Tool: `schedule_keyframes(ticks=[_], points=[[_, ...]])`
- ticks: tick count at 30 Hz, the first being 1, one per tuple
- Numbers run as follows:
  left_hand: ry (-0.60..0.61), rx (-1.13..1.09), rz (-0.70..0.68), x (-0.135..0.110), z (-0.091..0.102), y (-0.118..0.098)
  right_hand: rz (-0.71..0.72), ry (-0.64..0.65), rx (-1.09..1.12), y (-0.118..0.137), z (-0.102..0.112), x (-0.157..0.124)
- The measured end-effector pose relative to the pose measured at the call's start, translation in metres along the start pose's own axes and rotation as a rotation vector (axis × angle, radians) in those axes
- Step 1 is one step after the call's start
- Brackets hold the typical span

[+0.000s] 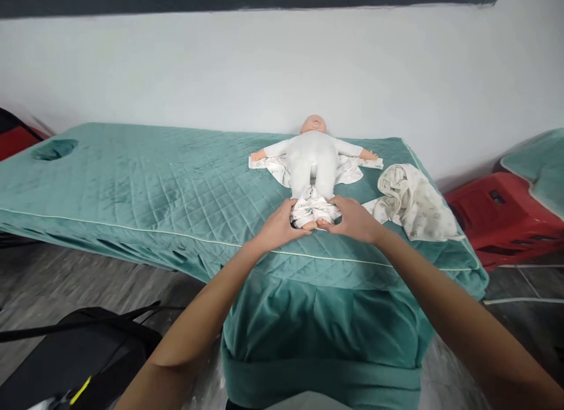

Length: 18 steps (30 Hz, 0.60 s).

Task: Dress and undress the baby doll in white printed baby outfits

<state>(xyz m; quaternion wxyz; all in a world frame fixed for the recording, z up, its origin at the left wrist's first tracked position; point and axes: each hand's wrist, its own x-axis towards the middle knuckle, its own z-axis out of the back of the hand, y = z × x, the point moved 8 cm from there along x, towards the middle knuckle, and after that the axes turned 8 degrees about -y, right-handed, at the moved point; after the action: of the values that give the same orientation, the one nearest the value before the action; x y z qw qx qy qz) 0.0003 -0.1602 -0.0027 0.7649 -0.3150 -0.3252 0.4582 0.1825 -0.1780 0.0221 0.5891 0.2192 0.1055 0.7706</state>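
Both hands are closed on the printed trousers [312,209]: my left hand [278,227] grips the bunched fabric at 9 o'clock of the feet, my right hand [352,218] at 3 o'clock. The doll [312,157] lies face up on the bed [154,175], head at 12 o'clock. By my judgement, the trousers cover only the lower legs, while thighs and torso remain bare. An open garment [352,170] lies beneath the back, and a crumpled cloth [414,201] lies at 2 o'clock. No legible writing or brand.
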Motion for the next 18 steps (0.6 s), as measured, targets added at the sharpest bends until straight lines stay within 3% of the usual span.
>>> schedule_keyframes(ticks=[4,7,12,18], points=[[0.017,0.047,0.024,-0.006,0.008,-0.01,-0.011,0.042,-0.065,0.004,0.011,-0.013],[0.096,0.045,0.043,-0.011,0.012,-0.016,-0.045,0.102,-0.075,0.008,0.018,-0.021],[0.312,-0.149,0.1,-0.016,0.018,-0.027,-0.051,0.184,0.142,0.019,0.034,-0.023],[0.534,-0.279,0.163,-0.024,0.032,-0.042,-0.103,0.397,0.381,0.032,0.048,-0.024]])
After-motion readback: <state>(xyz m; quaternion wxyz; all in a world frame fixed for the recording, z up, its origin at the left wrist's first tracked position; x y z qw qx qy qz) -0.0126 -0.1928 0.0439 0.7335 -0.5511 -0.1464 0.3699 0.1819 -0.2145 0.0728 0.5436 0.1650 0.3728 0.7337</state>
